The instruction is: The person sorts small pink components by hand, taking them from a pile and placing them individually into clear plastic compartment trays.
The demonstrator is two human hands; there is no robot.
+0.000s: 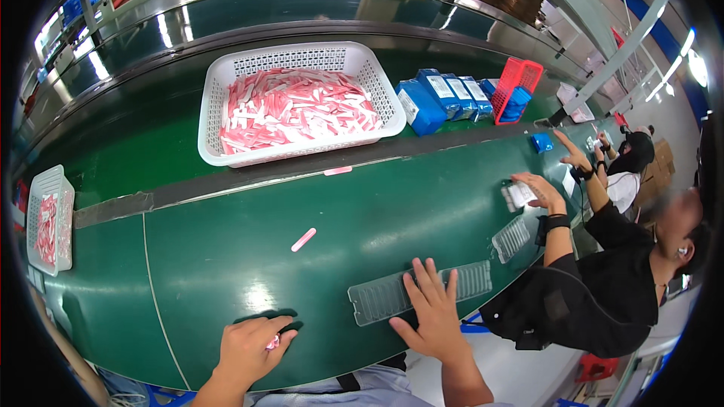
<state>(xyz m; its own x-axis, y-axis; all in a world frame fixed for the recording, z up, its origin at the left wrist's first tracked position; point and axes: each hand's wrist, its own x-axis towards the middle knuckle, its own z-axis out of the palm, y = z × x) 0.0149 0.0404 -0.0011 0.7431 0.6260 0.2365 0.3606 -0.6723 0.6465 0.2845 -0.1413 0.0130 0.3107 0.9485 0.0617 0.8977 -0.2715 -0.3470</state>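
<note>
My left hand (249, 350) is curled near the belt's front edge. Its fingers close around small pink-and-white pieces, which peek out beside the thumb. To the right, my right hand (431, 315) lies with fingers spread over a long clear plastic tray (377, 298) with ribbed slots. The hand covers the tray's middle, and no strips show in its visible slots. One flat pink-and-white strip (304, 240) with rounded ends lies alone on the green belt, beyond both hands. A similar strip (338, 171) rests by the dark rail farther back.
A large white basket (302, 152) heaped with pink-and-white strips stands behind the rail. A smaller basket (66, 218) is at far left. Blue packs (445, 96) and a red crate (520, 75) stand at back right. Beside me, a co-worker (588, 294) reaches over another clear tray (510, 240).
</note>
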